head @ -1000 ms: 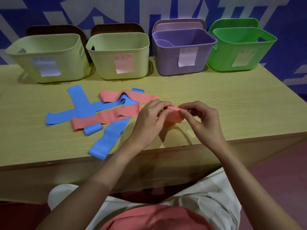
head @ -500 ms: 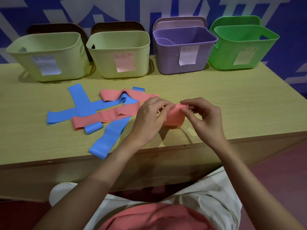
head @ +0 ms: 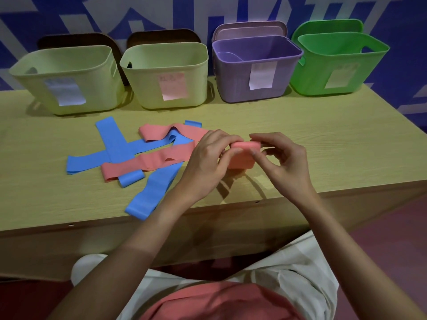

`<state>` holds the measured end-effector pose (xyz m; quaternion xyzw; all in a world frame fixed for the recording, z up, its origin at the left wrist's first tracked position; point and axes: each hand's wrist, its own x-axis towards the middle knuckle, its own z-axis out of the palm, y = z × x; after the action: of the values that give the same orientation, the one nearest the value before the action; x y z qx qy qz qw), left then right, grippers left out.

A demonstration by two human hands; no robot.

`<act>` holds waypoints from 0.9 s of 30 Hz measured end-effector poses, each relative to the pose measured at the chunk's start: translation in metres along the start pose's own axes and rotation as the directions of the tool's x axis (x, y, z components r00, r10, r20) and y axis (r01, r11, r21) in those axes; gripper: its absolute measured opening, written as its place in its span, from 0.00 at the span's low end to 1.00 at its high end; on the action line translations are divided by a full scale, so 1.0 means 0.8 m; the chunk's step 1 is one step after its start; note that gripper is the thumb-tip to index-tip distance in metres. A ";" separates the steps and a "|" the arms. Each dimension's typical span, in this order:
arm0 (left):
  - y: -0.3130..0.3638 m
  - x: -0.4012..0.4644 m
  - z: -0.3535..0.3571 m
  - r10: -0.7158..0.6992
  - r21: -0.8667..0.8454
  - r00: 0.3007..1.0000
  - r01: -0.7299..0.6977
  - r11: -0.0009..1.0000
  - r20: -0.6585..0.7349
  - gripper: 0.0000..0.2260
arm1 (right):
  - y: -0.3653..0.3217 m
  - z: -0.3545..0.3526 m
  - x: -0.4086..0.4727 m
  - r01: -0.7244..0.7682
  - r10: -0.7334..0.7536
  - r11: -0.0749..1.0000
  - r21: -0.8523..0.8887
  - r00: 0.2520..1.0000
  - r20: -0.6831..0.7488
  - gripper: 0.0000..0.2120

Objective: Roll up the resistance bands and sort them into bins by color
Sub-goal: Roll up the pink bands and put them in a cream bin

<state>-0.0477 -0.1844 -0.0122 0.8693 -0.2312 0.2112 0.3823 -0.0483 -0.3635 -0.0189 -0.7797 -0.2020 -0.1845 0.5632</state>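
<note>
**Pink band rolled tight between both hands**

The pink roll (head: pixel 242 155) sits just above the wooden table (head: pixel 323 144), near its front edge. It is a squat, blocky coil, flat on top, its matte coral sides a little creased. The left hand (head: pixel 208 162) curls round its left end and the right hand (head: pixel 284 160) pinches its right end between thumb and fingers.

To the left lie loose bands in a crossed heap: two pink bands (head: pixel 147 163), wavy along the edges, laid over and under several flat blue bands (head: pixel 152 190).

Along the back stand four bins: two pale yellow bins (head: pixel 69 82), a purple bin (head: pixel 254 70) and a green bin (head: pixel 335 65), each with a paper label.
</note>
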 end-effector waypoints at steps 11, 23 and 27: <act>0.007 -0.001 -0.007 -0.031 -0.014 0.998 0.031 0.999 -0.047 0.13 | -0.006 0.003 0.004 -0.029 0.029 1.000 -0.004 0.999 -0.034 0.07; 0.004 -0.006 -0.008 -0.078 -0.012 0.997 0.078 0.997 -0.028 0.11 | -0.006 0.006 0.000 0.037 -0.037 0.999 -0.018 0.999 0.023 0.11; 0.007 -0.006 -0.011 -0.101 -0.072 0.993 0.097 0.993 -0.057 0.09 | -0.007 0.007 0.000 0.052 -0.053 0.998 0.039 0.999 0.011 0.09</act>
<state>-0.0561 -0.1803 -0.0063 0.8591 -0.1833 0.2103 0.4291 -0.0511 -0.3563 -0.0160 -0.7643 -0.2293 -0.1905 0.5718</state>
